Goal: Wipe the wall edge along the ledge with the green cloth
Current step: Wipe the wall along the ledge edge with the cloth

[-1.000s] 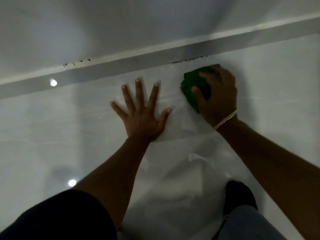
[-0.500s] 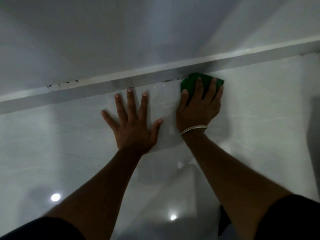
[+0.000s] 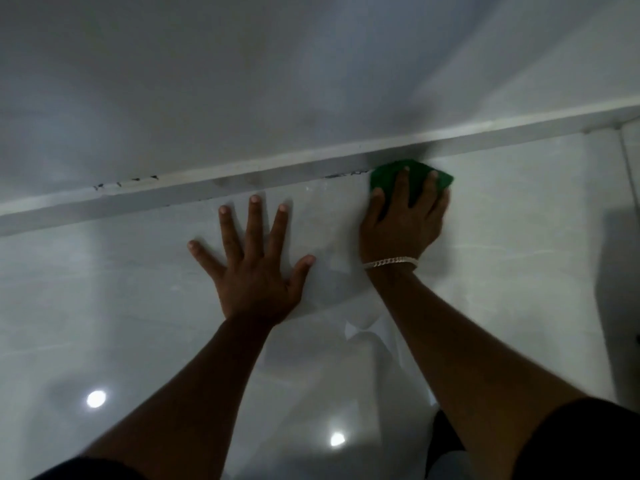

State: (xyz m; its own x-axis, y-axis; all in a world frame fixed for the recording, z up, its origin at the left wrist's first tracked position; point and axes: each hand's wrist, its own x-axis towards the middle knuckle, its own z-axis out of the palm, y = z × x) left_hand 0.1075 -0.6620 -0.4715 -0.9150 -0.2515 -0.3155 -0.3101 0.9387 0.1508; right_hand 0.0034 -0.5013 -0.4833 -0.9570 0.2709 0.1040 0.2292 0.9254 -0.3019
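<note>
The green cloth [image 3: 388, 174] lies pressed against the glossy white tiled wall, its top edge touching the grey ledge strip [image 3: 207, 199] that runs slantwise across the view. My right hand [image 3: 405, 220], with a silver bracelet at the wrist, lies flat on the cloth and covers its lower half. To the left, my left hand [image 3: 254, 268] rests flat on the wall with fingers spread and holds nothing. Dark specks [image 3: 343, 174] mark the ledge edge just left of the cloth.
More dark chips [image 3: 128, 183] sit on the white upper rim of the ledge at the left. A vertical tile joint [image 3: 627, 161] runs down at the far right. Ceiling lights reflect in the tiles at bottom left [image 3: 96, 398] and bottom centre.
My right hand turned from gripping the cloth sideways to lying flat on it, and pushed it up against the ledge. The left hand stays planted on the wall.
</note>
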